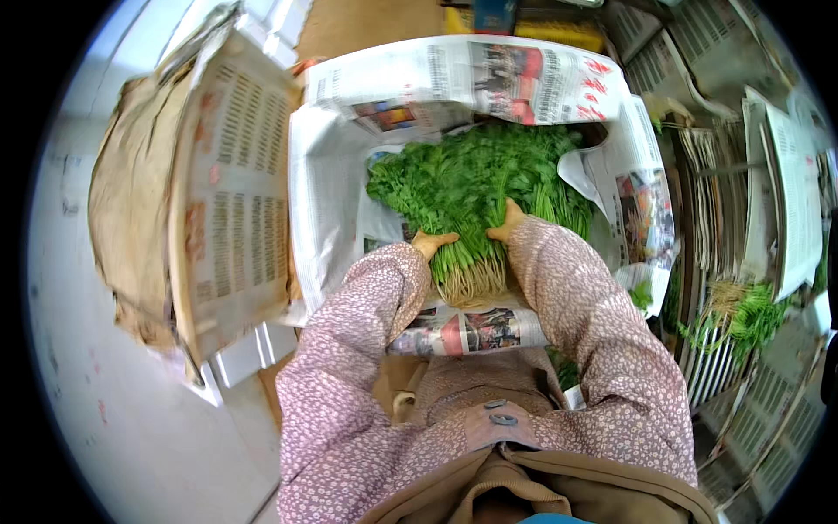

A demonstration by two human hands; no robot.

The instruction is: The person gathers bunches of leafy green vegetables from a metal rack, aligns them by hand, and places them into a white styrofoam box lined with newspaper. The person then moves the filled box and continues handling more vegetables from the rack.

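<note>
A thick bunch of leafy greens [471, 175] that looks like coriander lies in a box lined with newspaper [327, 175]. Its pale roots [473, 284] point toward me and the leaves spread to the far side. My left hand [434, 243] grips the stems from the left, thumb laid across them. On the opposite side, my right hand [508, 222] presses in on the same stems, its thumb also on top. The other fingers of both hands are hidden by stems and sleeves.
A worn cardboard flap [231, 201] stands along the left of the box. To the right is a stack of flattened cardboard [720, 192], with a small bunch of rooted greens [751, 314] beside it. A yellow and blue carton [524, 22] sits beyond the far edge.
</note>
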